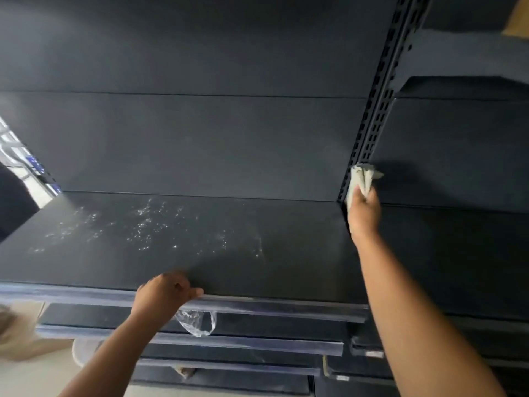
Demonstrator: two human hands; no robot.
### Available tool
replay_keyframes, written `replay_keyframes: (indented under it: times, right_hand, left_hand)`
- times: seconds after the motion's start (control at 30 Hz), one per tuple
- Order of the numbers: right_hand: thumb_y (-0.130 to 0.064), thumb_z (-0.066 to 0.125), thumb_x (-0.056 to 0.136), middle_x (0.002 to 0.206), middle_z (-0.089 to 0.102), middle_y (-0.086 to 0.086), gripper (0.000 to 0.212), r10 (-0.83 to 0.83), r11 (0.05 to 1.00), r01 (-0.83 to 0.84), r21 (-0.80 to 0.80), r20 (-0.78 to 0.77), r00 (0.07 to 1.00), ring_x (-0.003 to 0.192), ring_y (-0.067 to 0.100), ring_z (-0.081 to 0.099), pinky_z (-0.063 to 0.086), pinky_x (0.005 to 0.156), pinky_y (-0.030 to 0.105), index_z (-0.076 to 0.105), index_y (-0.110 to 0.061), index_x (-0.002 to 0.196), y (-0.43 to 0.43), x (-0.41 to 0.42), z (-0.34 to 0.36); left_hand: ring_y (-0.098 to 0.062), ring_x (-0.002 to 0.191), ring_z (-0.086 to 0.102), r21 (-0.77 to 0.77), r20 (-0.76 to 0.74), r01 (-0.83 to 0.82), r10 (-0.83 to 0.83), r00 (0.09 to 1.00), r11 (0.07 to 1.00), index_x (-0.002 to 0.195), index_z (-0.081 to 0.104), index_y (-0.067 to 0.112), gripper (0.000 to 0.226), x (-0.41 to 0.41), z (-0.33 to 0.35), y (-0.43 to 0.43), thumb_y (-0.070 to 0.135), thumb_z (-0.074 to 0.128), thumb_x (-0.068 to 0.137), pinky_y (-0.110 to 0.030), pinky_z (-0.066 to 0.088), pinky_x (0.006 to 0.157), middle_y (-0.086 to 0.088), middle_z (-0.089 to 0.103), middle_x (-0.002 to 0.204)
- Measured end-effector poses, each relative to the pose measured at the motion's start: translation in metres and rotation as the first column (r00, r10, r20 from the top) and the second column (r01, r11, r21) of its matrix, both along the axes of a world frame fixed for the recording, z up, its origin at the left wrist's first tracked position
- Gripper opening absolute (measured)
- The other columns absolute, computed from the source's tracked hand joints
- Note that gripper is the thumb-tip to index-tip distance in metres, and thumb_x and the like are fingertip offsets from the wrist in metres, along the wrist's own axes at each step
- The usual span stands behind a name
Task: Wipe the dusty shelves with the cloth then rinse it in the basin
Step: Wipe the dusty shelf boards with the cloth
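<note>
A dark shelf (217, 270) runs across the view, with white specks and smears over its left and middle part. My right hand (364, 214) is stretched to the back right corner of it and holds a crumpled pale cloth (361, 179) against the foot of the perforated upright post (378, 110). My left hand (167, 292) rests on the shelf's front edge with its fingers curled over the rail (257, 306); nothing else is in it. No basin is in view.
Several lower shelves (243, 343) step out below with clear price rails. A piece of clear plastic (197, 325) hangs under the top rail. Another shelf bay (458, 253) lies right of the post. Pale floor (37, 376) shows at bottom left.
</note>
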State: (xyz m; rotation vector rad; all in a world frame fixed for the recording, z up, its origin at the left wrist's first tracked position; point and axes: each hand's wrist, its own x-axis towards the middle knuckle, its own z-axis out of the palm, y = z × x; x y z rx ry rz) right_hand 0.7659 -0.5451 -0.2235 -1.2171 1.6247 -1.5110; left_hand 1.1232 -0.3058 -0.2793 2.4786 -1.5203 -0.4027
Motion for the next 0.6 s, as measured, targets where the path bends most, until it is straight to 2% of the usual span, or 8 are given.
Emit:
replay_keyframes:
  times: [0.1,0.2,0.3,0.4,0.43,0.47,0.53,0.6]
  right_hand:
    - [-0.028,0.045,0.096,0.101,0.067,0.016,0.026,0.057,0.997,-0.033,0.070,-0.380,0.923,0.096,0.035,0.061,0.038,0.072,0.030,0.058,-0.015,0.113,-0.020,-0.015,-0.023]
    - [-0.026,0.046,0.095,0.110,0.066,0.016,0.027,0.191,0.979,-0.095,0.179,-0.657,0.729,0.101,0.037,0.061,0.047,0.079,0.040,0.058,-0.013,0.114,-0.025,0.012,-0.054]
    - [-0.031,0.049,0.090,0.110,0.068,0.005,0.023,0.267,0.964,-0.160,0.214,-0.775,0.573,0.100,0.031,0.062,0.047,0.078,0.036,0.063,-0.023,0.107,-0.013,0.075,-0.065]
    - [-0.033,0.047,0.092,0.111,0.068,0.010,0.027,0.419,0.892,-0.369,0.260,-0.781,0.464,0.099,0.034,0.063,0.048,0.082,0.039,0.063,-0.020,0.110,0.009,0.155,-0.059]
    - [-0.033,0.047,0.093,0.108,0.069,0.012,0.027,0.483,0.849,-0.454,0.270,-0.745,0.459,0.095,0.035,0.064,0.048,0.079,0.039,0.063,-0.019,0.110,0.018,0.178,-0.056]
    - [-0.034,0.047,0.094,0.105,0.069,0.013,0.028,0.573,0.794,-0.534,0.290,-0.651,0.498,0.090,0.035,0.064,0.049,0.075,0.038,0.063,-0.018,0.110,0.026,0.199,-0.051]
    - [-0.035,0.045,0.095,0.103,0.068,0.013,0.030,0.736,0.676,-0.661,0.325,-0.264,0.623,0.086,0.031,0.061,0.045,0.073,0.032,0.060,-0.019,0.114,0.045,0.229,-0.041]
    - [-0.036,0.047,0.095,0.110,0.064,0.014,0.031,0.681,0.671,-0.687,0.279,0.136,0.720,0.093,0.026,0.060,0.045,0.077,0.030,0.058,-0.016,0.116,0.055,0.241,-0.029]
  left_hand:
    - [-0.009,0.058,0.058,0.019,-0.017,-0.009,0.010,1.000,1.000,0.052,0.056,0.032,0.041,0.001,-0.001,-0.001,0.070,0.066,0.065,-0.027,0.051,0.064,0.012,0.059,0.056]
    - [-0.009,0.059,0.057,0.013,-0.014,-0.023,0.023,1.000,1.000,0.050,0.055,0.033,0.040,0.000,-0.001,0.000,0.068,0.068,0.065,-0.027,0.048,0.064,0.012,0.058,0.056]
    - [-0.003,0.058,0.055,0.007,-0.025,-0.001,0.001,1.000,1.000,0.052,0.056,0.032,0.039,-0.002,0.000,0.002,0.066,0.068,0.068,-0.027,0.047,0.063,0.012,0.060,0.056]
    - [-0.002,0.058,0.055,-0.017,-0.040,0.016,-0.017,0.999,1.000,0.057,0.059,0.030,0.037,0.000,0.001,0.002,0.064,0.069,0.068,-0.028,0.045,0.063,0.010,0.060,0.056]
    - [-0.003,0.059,0.055,-0.008,-0.038,0.029,-0.029,0.999,1.000,0.057,0.059,0.030,0.037,0.001,0.002,0.002,0.064,0.069,0.068,-0.028,0.046,0.063,0.009,0.060,0.056]
    - [-0.004,0.059,0.056,0.002,-0.041,0.043,-0.042,0.998,0.999,0.057,0.058,0.030,0.038,0.002,0.003,0.001,0.064,0.070,0.068,-0.029,0.047,0.063,0.009,0.060,0.057]
    - [-0.007,0.060,0.057,0.016,-0.070,0.067,-0.066,0.995,0.998,0.054,0.054,0.032,0.038,0.003,0.005,0.001,0.064,0.071,0.067,-0.028,0.048,0.061,0.008,0.060,0.058]
    - [-0.007,0.061,0.058,0.019,-0.086,0.092,-0.090,0.992,0.996,0.055,0.053,0.033,0.038,0.004,0.007,0.000,0.065,0.071,0.066,-0.027,0.047,0.059,0.009,0.061,0.059]
